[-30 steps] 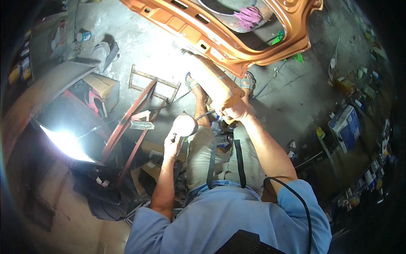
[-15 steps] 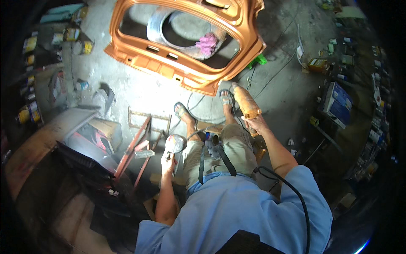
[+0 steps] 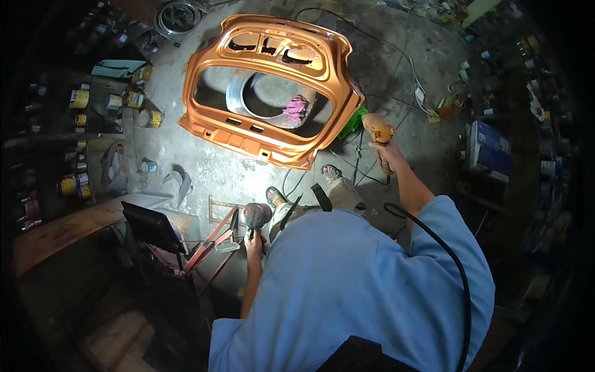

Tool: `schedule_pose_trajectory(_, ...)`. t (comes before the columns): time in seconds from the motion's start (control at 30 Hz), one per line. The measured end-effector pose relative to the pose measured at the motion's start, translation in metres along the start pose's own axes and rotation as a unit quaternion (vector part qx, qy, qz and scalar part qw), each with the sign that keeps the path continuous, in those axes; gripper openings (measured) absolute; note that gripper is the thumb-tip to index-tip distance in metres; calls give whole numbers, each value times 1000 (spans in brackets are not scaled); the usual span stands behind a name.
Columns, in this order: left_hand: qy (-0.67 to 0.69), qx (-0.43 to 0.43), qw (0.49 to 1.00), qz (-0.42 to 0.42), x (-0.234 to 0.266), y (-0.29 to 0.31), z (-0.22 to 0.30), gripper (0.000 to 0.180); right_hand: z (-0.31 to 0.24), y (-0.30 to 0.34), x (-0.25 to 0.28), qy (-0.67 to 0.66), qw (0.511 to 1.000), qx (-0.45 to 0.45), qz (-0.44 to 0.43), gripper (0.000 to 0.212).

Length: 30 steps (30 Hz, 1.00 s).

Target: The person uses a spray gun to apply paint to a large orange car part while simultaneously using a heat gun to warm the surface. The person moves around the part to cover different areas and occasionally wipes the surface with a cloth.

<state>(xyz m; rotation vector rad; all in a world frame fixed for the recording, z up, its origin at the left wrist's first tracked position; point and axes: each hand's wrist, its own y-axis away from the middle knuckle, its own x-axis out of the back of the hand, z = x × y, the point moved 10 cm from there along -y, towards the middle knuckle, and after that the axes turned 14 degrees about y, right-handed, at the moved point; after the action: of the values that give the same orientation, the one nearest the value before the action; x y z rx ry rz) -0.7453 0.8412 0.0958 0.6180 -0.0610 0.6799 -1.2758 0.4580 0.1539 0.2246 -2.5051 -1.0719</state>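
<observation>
An orange car tailgate shell lies on the floor ahead, a tyre showing through its window opening. Nearer, an orange pistol-grip tool fills the right hand, fingers wrapped round its handle; the left hand's grip a cup-topped spray gun.

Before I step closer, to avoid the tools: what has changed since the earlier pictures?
The right hand has swung the orange-brown power tool from in front of the body out to the person's right. The view has shifted, showing more of the orange panel. Nothing was let go: the left hand still holds the round-headed tool. The pink bundle stays by the ring.
</observation>
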Motion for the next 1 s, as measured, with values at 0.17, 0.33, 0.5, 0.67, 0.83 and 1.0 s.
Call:
schedule_pose_trajectory(0.17, 117, 55, 991, -28, 10, -21, -32, 32, 36, 10, -37, 33, 995, -23, -86, 16)
schedule_pose_trajectory(0.33, 227, 71, 970, -42, 32, -51, -71, 32, -6, 69, -114, 414, 714, 557, -90, 18)
schedule_pose_trajectory(0.5, 139, -44, 988, -43, 44, -74, -47, 42, 58, 26, -92, 147, 982, 74, -90, 28)
schedule_pose_trajectory(0.67, 79, 20, 997, 19, 50, -58, -24, 62, 33, 22, -66, 188, 980, 68, 23, 34)
schedule_pose_trajectory(0.83, 173, 79, 981, -20, 34, -39, -25, 54, -40, 35, -84, 326, 909, 259, 12, 33)
schedule_pose_trajectory(1.0, 15, -46, 999, -19, 35, -26, -7, 57, -99, 53, -130, 361, 830, 425, 24, 35)
